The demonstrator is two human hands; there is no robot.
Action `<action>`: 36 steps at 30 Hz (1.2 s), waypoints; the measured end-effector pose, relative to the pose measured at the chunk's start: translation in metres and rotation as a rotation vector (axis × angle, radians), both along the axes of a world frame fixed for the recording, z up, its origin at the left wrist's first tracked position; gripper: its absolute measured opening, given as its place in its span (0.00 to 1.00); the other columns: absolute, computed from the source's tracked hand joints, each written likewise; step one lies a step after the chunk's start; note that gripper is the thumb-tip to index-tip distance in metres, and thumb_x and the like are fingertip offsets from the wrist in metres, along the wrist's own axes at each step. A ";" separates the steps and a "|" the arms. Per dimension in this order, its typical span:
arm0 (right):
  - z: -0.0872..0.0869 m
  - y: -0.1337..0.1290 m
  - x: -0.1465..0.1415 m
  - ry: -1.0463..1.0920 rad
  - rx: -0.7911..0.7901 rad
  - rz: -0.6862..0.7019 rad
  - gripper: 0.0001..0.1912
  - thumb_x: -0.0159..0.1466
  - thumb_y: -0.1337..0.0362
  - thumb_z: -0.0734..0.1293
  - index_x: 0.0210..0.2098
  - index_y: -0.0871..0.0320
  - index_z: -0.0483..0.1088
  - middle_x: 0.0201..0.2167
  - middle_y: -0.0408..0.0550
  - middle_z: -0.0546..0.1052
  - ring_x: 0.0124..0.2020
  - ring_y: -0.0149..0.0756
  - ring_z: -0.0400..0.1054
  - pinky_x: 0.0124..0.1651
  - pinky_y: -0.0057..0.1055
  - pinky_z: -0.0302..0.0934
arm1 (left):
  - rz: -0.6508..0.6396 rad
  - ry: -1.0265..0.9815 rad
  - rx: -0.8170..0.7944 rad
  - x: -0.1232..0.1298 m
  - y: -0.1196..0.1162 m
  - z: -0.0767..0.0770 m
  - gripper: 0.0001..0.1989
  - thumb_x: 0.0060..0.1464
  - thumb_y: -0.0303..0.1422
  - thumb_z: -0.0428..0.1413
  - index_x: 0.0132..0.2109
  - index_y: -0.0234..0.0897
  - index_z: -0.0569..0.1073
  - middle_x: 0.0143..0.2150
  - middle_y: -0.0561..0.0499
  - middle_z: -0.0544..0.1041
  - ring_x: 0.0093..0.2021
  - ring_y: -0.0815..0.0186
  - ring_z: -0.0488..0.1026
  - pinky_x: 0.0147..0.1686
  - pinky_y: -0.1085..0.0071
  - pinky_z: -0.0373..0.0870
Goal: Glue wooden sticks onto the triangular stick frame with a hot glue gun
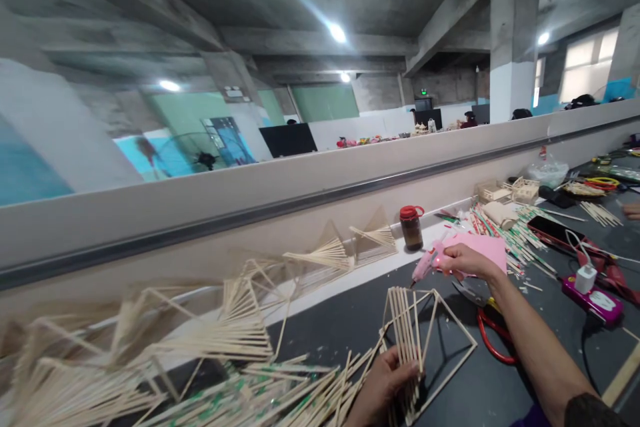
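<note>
My left hand [387,380] is closed around a wooden stick frame [407,320], pinching a row of thin sticks near its lower end. The frame has a fan of sticks on one side and an open triangular outline on the other. In my right hand [467,261] is a pink hot glue gun [426,264], its nozzle pointing down at the top edge of the frame. Whether the tip touches the wood I cannot tell. Loose sticks [300,387] with green-printed wrappers lie left of my left hand.
Several stick frames [240,320] stand along the partition [320,180]. A red-lidded jar [411,230], a pink sheet [493,250], red-handled pliers [493,333], a purple power strip [593,300] and a phone [550,230] lie around. Another person's hand [631,210] shows at the right edge.
</note>
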State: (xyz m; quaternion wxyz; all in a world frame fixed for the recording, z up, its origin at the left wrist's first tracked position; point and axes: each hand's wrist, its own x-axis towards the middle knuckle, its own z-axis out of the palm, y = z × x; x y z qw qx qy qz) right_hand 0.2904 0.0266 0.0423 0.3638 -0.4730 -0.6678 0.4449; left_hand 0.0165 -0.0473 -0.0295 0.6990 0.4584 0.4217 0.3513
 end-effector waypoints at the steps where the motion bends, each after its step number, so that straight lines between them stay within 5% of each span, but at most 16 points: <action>1: 0.000 0.000 0.000 0.000 0.002 0.000 0.17 0.58 0.52 0.68 0.25 0.60 0.69 0.19 0.42 0.71 0.15 0.26 0.58 0.19 0.25 0.47 | -0.017 0.001 0.010 0.000 0.000 0.002 0.16 0.31 0.37 0.71 0.28 0.34 0.76 0.21 0.51 0.73 0.21 0.70 0.66 0.24 0.73 0.59; 22: 0.023 -0.017 0.011 -0.029 0.001 -0.018 0.20 0.61 0.51 0.68 0.24 0.62 0.71 0.23 0.45 0.72 0.19 0.24 0.60 0.22 0.25 0.52 | -0.048 0.123 -0.035 0.007 -0.004 0.011 0.17 0.33 0.36 0.69 0.31 0.32 0.77 0.24 0.51 0.76 0.22 0.71 0.67 0.24 0.74 0.60; 36: 0.020 -0.013 0.008 0.004 0.013 0.021 0.13 0.60 0.57 0.68 0.27 0.61 0.70 0.23 0.41 0.71 0.17 0.22 0.59 0.20 0.24 0.51 | -0.047 0.082 -0.058 0.006 -0.003 0.006 0.20 0.33 0.37 0.71 0.34 0.32 0.78 0.27 0.50 0.77 0.25 0.71 0.70 0.27 0.74 0.62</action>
